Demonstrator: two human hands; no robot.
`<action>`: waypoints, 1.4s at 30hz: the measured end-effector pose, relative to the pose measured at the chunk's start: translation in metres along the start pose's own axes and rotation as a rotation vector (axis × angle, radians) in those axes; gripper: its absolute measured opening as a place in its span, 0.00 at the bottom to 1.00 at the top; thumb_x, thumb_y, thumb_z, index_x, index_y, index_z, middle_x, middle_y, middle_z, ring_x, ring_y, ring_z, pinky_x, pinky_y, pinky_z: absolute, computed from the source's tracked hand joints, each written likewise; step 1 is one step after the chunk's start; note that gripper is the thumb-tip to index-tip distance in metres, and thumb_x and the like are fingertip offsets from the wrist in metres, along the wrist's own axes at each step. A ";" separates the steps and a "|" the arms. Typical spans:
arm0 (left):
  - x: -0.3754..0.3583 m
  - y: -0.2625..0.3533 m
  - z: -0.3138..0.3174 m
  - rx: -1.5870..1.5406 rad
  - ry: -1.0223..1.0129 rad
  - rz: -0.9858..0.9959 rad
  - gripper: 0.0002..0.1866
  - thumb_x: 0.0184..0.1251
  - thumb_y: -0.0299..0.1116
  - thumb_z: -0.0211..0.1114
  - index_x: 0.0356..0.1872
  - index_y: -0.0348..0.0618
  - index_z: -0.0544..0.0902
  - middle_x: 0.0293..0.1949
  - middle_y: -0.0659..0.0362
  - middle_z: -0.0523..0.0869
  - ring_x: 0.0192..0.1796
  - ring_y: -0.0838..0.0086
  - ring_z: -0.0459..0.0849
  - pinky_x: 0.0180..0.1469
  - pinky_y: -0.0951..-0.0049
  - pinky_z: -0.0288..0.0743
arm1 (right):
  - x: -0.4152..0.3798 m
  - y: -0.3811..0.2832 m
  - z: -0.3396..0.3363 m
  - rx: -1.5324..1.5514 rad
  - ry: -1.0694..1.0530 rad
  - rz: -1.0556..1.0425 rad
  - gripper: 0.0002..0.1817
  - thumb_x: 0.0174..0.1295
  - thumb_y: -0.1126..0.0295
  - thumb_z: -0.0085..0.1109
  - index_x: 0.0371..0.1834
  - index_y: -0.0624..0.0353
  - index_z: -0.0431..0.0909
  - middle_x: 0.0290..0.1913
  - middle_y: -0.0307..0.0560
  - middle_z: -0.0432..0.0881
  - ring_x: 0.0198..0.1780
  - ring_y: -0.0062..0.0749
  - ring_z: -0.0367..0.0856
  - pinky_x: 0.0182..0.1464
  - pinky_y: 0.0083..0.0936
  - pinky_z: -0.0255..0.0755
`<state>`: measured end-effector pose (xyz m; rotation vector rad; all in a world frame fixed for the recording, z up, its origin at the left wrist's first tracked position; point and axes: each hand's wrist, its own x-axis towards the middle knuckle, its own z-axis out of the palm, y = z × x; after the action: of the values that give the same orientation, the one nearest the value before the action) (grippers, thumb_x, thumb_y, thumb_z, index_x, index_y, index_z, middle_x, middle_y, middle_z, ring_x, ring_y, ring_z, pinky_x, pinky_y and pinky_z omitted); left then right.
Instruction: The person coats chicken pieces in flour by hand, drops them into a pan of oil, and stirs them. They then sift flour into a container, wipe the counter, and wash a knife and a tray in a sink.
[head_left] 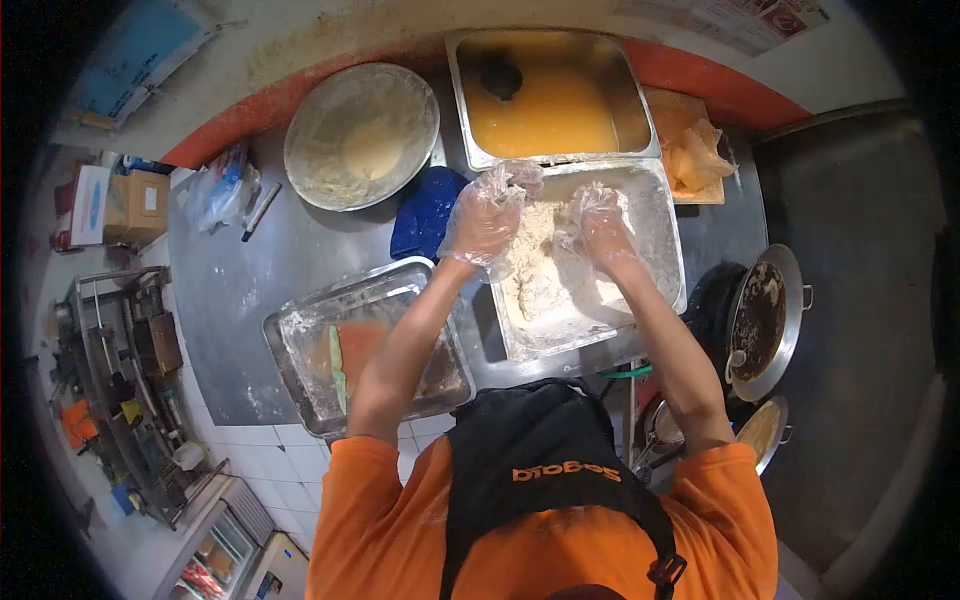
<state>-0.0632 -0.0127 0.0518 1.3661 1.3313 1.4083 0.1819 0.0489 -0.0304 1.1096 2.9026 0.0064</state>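
Both gloved hands work in the flour tray [660, 235] at centre of the table [225, 290], w/ a floured piece [535, 265] under them. Coating looks mid-way: piece partly white. Batter pan [545, 110] sits far, foil tray [300, 345] near-left w/ an orange strip inside. Left hand [487, 215] fingers curled loosely, pressing flour; right hand [600, 225] fingers half-open, flat on the pile. Firm grip? Can't tell.

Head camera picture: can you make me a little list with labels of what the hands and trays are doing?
left hand: in clear plastic glove, fingers curled over flour
right hand: gloved, pressing into flour
rectangular steel tray of white flour: under both hands
deep steel tray of yellow liquid: behind the flour tray
round floury metal bowl: back left
dusted steel tray: near left
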 end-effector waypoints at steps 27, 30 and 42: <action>-0.001 -0.017 0.009 -0.186 0.076 -0.053 0.14 0.61 0.20 0.58 0.48 0.38 0.82 0.41 0.55 0.89 0.43 0.71 0.88 0.48 0.72 0.79 | -0.033 -0.042 -0.041 0.395 -0.621 0.233 0.17 0.55 0.63 0.63 0.35 0.69 0.81 0.40 0.67 0.84 0.46 0.56 0.84 0.50 0.42 0.77; -0.003 -0.015 0.006 -0.083 0.084 -0.068 0.14 0.60 0.20 0.56 0.47 0.38 0.83 0.39 0.55 0.90 0.42 0.71 0.89 0.47 0.72 0.81 | -0.019 -0.018 -0.028 0.470 -0.667 0.203 0.14 0.52 0.65 0.66 0.34 0.68 0.82 0.38 0.65 0.84 0.45 0.55 0.84 0.51 0.41 0.77; -0.001 -0.020 0.002 0.140 0.000 0.025 0.13 0.59 0.25 0.58 0.45 0.38 0.83 0.42 0.49 0.88 0.45 0.58 0.87 0.51 0.66 0.79 | 0.014 -0.093 -0.045 0.485 -0.666 0.210 0.30 0.60 0.58 0.57 0.61 0.69 0.70 0.53 0.73 0.78 0.58 0.62 0.77 0.61 0.52 0.68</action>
<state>-0.0636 -0.0096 0.0323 1.4786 1.4405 1.3519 0.1077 -0.0108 0.0129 1.1672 2.2238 -0.9108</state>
